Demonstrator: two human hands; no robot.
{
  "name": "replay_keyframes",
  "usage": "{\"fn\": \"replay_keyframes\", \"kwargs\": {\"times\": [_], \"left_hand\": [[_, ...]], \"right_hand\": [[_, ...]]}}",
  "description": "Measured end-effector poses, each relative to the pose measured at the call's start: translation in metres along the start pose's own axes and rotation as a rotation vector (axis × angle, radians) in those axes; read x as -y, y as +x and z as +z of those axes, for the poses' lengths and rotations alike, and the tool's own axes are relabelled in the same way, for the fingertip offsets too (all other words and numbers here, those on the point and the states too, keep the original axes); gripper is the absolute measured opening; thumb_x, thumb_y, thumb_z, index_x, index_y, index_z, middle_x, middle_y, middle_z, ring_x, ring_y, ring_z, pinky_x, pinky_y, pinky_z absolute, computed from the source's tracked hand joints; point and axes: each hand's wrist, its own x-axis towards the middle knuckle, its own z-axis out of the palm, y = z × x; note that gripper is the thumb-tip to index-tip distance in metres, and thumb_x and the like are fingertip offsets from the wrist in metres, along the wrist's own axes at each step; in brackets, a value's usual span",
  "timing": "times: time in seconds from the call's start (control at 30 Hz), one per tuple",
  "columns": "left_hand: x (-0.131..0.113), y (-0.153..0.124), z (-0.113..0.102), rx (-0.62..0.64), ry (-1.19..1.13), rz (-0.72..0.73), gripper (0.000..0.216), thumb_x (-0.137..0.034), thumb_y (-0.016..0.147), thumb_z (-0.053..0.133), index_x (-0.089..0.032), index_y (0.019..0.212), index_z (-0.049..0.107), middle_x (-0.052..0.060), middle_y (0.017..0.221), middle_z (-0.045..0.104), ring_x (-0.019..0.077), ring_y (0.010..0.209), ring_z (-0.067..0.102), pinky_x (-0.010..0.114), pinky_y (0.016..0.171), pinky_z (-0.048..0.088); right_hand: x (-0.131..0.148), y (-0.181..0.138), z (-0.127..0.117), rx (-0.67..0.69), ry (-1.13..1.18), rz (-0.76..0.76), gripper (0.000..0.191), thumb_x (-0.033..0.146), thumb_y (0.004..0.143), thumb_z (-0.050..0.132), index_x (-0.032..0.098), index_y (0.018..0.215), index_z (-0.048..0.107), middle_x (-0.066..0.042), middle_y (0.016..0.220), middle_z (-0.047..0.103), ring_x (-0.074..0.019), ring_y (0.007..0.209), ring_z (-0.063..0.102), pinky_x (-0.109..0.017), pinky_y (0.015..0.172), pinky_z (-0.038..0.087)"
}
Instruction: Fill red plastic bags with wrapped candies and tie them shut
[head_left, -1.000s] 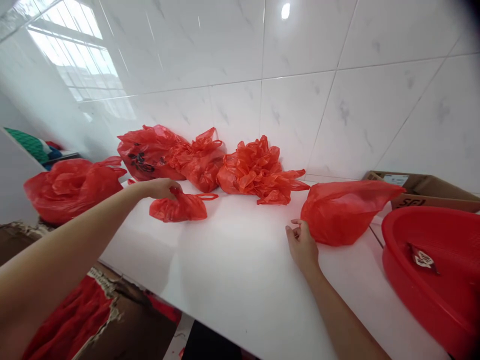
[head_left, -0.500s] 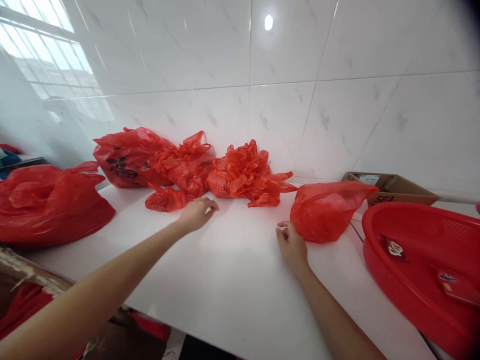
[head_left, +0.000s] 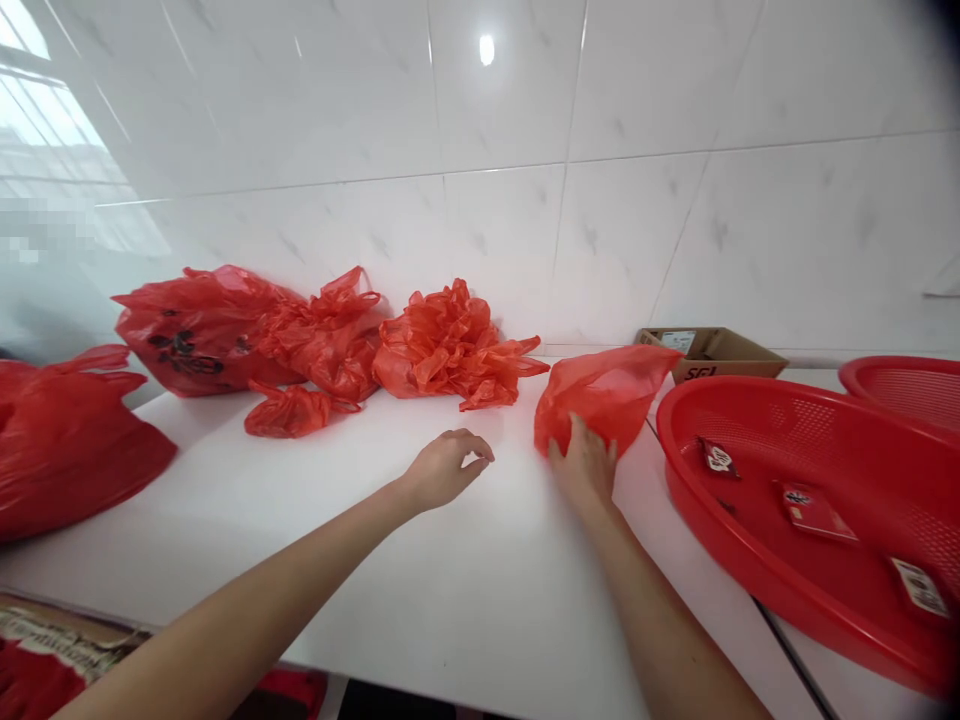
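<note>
My right hand [head_left: 586, 466] reaches onto a thin red plastic bag [head_left: 607, 385], its fingers spread against the near side. The bag stands puffed up on the white table [head_left: 480, 590], its mouth pointing up to the right. My left hand [head_left: 448, 467] hovers over the table to the left of that bag, fingers loosely bent, thumb apart, holding nothing. Beyond my left hand lies a crumpled heap of red plastic bags [head_left: 454, 350]. A small knotted red bag [head_left: 289, 410] rests farther left.
On the right, a big red plastic basket [head_left: 705, 510] holds several small packets; another red basket [head_left: 911, 385] is behind it. An open cardboard box [head_left: 731, 350] stands by the tiled wall. Filled red bags [head_left: 206, 330] line the left, with a large one [head_left: 67, 440] nearer.
The view has turned to the right. My right hand has moved from beside the red plastic bag onto its near side. My left hand has come closer to that bag.
</note>
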Motion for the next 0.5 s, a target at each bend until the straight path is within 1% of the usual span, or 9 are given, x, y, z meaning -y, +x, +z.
{"fn": "replay_keyframes", "kwargs": {"times": [0.07,0.1,0.17,0.23,0.3,0.33,0.4,0.47,0.5], "left_hand": [[0.001,0.003,0.0,-0.019,-0.056,-0.08,0.022,-0.032,0.088,0.05,-0.025,0.098,0.068,0.003,0.106,0.068,0.0198,0.094,0.063,0.033,0.085,0.05],[0.0,0.004,0.0,-0.035,-0.085,-0.12,0.025,-0.035,0.089,0.049,-0.025,0.103,0.066,0.004,0.108,0.067,0.0191,0.093,0.063,0.032,0.085,0.051],[-0.004,0.006,0.003,-0.068,-0.142,-0.196,0.036,-0.043,0.091,0.045,-0.024,0.118,0.058,0.006,0.117,0.065,0.0178,0.093,0.065,0.031,0.085,0.052],[-0.008,0.007,0.007,-0.083,-0.184,-0.26,0.048,-0.051,0.091,0.042,-0.024,0.131,0.048,0.009,0.125,0.061,0.0178,0.093,0.066,0.031,0.085,0.052],[-0.011,0.007,0.011,-0.081,-0.203,-0.314,0.057,-0.056,0.09,0.044,-0.024,0.136,0.042,0.011,0.129,0.059,0.0197,0.098,0.066,0.032,0.087,0.051],[-0.012,0.008,0.013,-0.081,-0.205,-0.339,0.059,-0.057,0.089,0.045,-0.023,0.137,0.042,0.012,0.129,0.059,0.0213,0.101,0.065,0.032,0.088,0.05],[-0.013,0.011,0.016,-0.094,-0.199,-0.393,0.06,-0.059,0.087,0.046,-0.022,0.135,0.042,0.014,0.129,0.059,0.0245,0.109,0.063,0.035,0.09,0.049],[-0.014,0.015,0.019,-0.115,-0.188,-0.445,0.063,-0.062,0.085,0.046,-0.021,0.133,0.043,0.016,0.128,0.06,0.0277,0.113,0.061,0.038,0.092,0.047],[-0.015,0.017,0.021,-0.12,-0.186,-0.467,0.065,-0.065,0.083,0.047,-0.021,0.131,0.044,0.016,0.128,0.06,0.0293,0.113,0.06,0.039,0.092,0.046]], "right_hand": [[0.003,-0.005,-0.002,0.16,-0.002,-0.035,0.044,0.028,0.089,0.05,0.013,0.131,0.054,-0.015,0.109,0.069,-0.0266,0.106,0.06,-0.052,0.112,0.016],[0.008,-0.01,-0.003,0.191,0.031,-0.088,0.042,0.029,0.09,0.049,0.015,0.129,0.056,-0.013,0.108,0.07,-0.0248,0.104,0.061,-0.05,0.112,0.017],[0.023,-0.025,-0.006,0.206,0.159,-0.205,0.043,0.032,0.091,0.05,0.017,0.13,0.055,-0.011,0.115,0.069,-0.0228,0.107,0.061,-0.043,0.109,0.027],[0.039,-0.04,-0.01,0.292,0.343,-0.315,0.041,0.034,0.092,0.049,0.018,0.13,0.055,-0.01,0.115,0.069,-0.021,0.102,0.063,-0.034,0.095,0.041],[0.049,-0.049,-0.015,0.401,0.475,-0.406,0.03,0.032,0.094,0.046,0.022,0.117,0.062,-0.005,0.104,0.071,-0.0179,0.091,0.064,-0.027,0.079,0.046],[0.051,-0.05,-0.017,0.412,0.499,-0.432,0.027,0.031,0.095,0.044,0.023,0.107,0.066,-0.003,0.097,0.072,-0.0169,0.087,0.064,-0.026,0.076,0.045],[0.047,-0.044,-0.022,0.314,0.465,-0.417,0.028,0.03,0.096,0.041,0.023,0.093,0.068,-0.003,0.091,0.071,-0.0167,0.086,0.062,-0.026,0.079,0.044],[0.038,-0.033,-0.024,0.183,0.365,-0.283,0.028,0.028,0.096,0.04,0.021,0.097,0.067,-0.006,0.1,0.07,-0.0191,0.097,0.06,-0.03,0.088,0.042],[0.032,-0.027,-0.025,0.162,0.316,-0.204,0.029,0.026,0.095,0.039,0.019,0.105,0.065,-0.008,0.106,0.069,-0.0209,0.103,0.058,-0.032,0.092,0.041]]}}
